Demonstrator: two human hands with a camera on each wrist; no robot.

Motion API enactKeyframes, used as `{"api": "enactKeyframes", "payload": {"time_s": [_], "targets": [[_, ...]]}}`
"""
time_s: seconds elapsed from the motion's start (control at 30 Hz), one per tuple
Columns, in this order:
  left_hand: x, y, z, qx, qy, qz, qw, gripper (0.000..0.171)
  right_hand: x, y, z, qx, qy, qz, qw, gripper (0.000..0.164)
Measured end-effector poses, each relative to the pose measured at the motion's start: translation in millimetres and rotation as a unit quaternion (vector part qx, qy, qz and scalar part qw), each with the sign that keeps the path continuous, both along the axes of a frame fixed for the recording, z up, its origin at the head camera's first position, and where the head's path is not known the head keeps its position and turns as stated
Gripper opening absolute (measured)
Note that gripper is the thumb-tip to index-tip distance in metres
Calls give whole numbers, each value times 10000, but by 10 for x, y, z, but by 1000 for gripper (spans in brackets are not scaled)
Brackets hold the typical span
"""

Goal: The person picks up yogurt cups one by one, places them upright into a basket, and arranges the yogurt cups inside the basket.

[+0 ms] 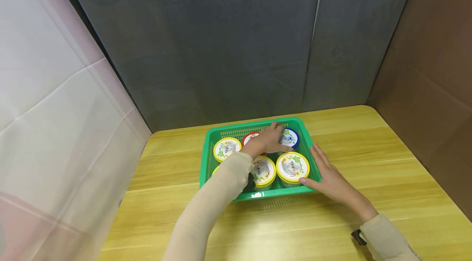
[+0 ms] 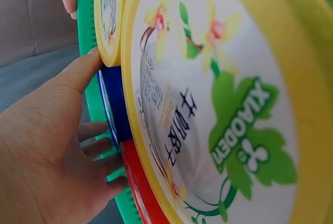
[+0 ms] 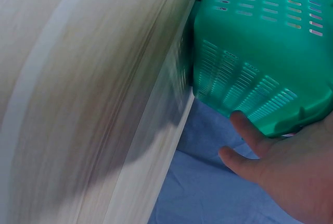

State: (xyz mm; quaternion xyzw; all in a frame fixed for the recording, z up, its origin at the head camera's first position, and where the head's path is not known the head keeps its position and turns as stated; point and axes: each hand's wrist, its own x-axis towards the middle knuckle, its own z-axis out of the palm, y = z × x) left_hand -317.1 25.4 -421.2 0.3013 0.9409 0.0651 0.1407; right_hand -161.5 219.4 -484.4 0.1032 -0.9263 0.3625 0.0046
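A green basket [image 1: 203, 162] holds several round tubs with printed lids. My left hand [image 1: 268, 140] reaches in from the left at a blue-lidded tub [image 1: 289, 138], thumb at its near edge and fingers at its far edge. In the left wrist view, the thumb tip also meets a yellow lid [image 2: 110, 15] beside the blue rim. The red-lidded tub [image 1: 250, 137] is partly covered by this hand. My right hand [image 1: 332, 179] lies along the basket's right side, fingers straight outside the wall, thumb over the rim by the front-right yellow-lidded tub [image 1: 293, 166].
More yellow-lidded tubs sit at the back left [image 1: 226, 148] and front middle [image 1: 264, 171]; the front-left one is mostly hidden by my left sleeve [image 1: 206, 207]. The wooden table [image 1: 368, 138] ends at a grey cloth wall [image 1: 221, 48], with a brown panel [image 1: 435, 68] on the right.
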Motion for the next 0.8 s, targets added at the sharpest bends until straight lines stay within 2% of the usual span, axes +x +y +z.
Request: {"api": "enactKeyframes", "payload": {"time_s": [0.23,0.57,0.67,0.8], "targets": [[19,-13,15,21,-23,40,10000,91,0,-4,4,8,-21,5,10000,105],[38,-85,38,-195,78,169,9996,93,-78,-40,-20,-3,-2,155,9999,105],[47,-118,68,-132,180,193,9996,91,-98,-36,-31,-58,-53,209,9998,106],[79,-201,188,249,235,323,9989,87,-119,-10,-30,-119,-169,252,9995,108]]}}
